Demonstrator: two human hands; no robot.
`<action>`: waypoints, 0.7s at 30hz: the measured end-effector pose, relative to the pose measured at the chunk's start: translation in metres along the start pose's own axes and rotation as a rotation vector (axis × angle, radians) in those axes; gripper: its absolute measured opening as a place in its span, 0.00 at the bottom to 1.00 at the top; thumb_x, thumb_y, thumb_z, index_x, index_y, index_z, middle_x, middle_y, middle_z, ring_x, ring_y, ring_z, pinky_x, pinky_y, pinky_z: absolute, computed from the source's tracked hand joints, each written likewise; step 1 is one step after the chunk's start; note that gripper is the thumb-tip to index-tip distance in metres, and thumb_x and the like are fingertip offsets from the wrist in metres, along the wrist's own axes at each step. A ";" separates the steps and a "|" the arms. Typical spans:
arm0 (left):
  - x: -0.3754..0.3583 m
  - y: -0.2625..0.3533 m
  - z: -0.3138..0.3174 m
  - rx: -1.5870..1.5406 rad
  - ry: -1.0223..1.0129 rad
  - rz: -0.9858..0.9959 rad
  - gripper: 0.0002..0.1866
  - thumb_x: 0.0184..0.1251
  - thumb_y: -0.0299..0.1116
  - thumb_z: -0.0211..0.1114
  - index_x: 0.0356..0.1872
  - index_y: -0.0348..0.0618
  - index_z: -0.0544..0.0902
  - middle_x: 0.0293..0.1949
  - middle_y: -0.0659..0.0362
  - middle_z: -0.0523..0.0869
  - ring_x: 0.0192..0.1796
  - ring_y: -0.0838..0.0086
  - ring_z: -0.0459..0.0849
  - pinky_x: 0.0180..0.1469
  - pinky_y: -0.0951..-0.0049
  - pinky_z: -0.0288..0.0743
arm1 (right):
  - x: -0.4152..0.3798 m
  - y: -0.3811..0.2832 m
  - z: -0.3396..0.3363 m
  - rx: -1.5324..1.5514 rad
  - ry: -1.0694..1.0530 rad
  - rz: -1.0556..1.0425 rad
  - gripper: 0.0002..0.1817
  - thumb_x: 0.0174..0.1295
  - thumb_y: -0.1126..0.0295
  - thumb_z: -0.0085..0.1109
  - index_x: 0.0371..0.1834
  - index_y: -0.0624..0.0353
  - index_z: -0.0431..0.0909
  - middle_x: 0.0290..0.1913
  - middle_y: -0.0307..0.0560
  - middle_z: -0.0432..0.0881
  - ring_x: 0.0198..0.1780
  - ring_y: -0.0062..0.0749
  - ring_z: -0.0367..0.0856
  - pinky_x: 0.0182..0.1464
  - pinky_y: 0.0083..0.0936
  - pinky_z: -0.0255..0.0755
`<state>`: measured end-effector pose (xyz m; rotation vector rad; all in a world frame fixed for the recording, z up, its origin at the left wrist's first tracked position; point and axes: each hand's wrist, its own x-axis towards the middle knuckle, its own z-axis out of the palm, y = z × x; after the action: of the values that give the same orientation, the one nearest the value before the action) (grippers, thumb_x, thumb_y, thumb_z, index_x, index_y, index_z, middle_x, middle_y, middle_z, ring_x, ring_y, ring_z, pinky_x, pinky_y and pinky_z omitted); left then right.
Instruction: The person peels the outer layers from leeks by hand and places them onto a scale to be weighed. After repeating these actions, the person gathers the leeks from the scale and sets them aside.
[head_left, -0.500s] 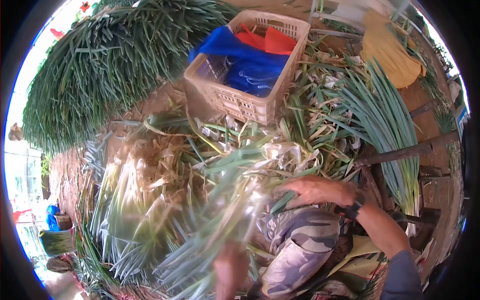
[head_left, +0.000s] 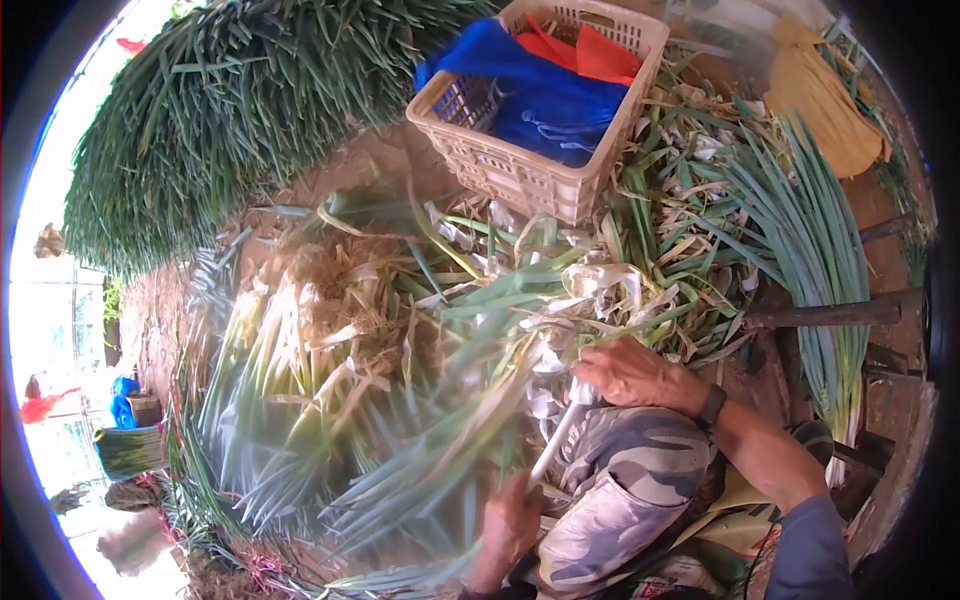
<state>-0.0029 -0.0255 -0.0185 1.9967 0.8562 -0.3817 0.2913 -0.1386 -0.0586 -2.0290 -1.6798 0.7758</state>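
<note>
A green onion with a bare white shaft slants between my two hands, over the camouflage-clad knee. My left hand is closed around its lower part, and long green leaves trail off to the left below. At the upper end of the shaft, the fingers of my right hand are pinched on it, close to pale peeled skins. A heap of green onions with roots and dry outer leaves lies left of my hands, its tops blurred.
Behind the heap stands a beige plastic crate with blue and red cloth or bags inside. A big green onion pile fills the back left. At right, a bundle of cleaned green onions leans by a wooden bar. Discarded leaves cover the ground nearby.
The view has shifted, so the scene sits farther right. My left hand, blurred before, has come up closer to my right hand, and the white shaft now shows between them.
</note>
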 end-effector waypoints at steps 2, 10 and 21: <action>-0.001 -0.005 0.001 -0.061 0.007 -0.052 0.13 0.64 0.32 0.72 0.47 0.39 0.83 0.38 0.43 0.87 0.39 0.46 0.88 0.42 0.52 0.81 | -0.004 0.005 -0.001 -0.168 0.107 0.050 0.04 0.59 0.75 0.59 0.36 0.61 0.78 0.34 0.51 0.82 0.35 0.48 0.86 0.37 0.41 0.81; 0.014 -0.033 0.020 0.000 0.093 0.190 0.11 0.63 0.35 0.74 0.41 0.43 0.83 0.28 0.46 0.86 0.30 0.48 0.87 0.31 0.53 0.81 | -0.038 0.042 0.019 -0.267 0.271 0.276 0.05 0.60 0.78 0.56 0.39 0.63 0.76 0.32 0.53 0.82 0.33 0.48 0.85 0.35 0.41 0.82; 0.024 -0.151 0.022 0.274 0.235 0.091 0.10 0.68 0.37 0.70 0.39 0.41 0.84 0.30 0.44 0.86 0.35 0.47 0.87 0.38 0.53 0.80 | -0.098 0.102 -0.063 -0.360 0.355 0.627 0.11 0.63 0.81 0.50 0.45 0.69 0.79 0.38 0.63 0.84 0.42 0.60 0.86 0.45 0.49 0.81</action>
<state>-0.0901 0.0202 -0.1380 2.3608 0.8907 -0.2236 0.3963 -0.2525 -0.0564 -2.7980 -1.0374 0.2541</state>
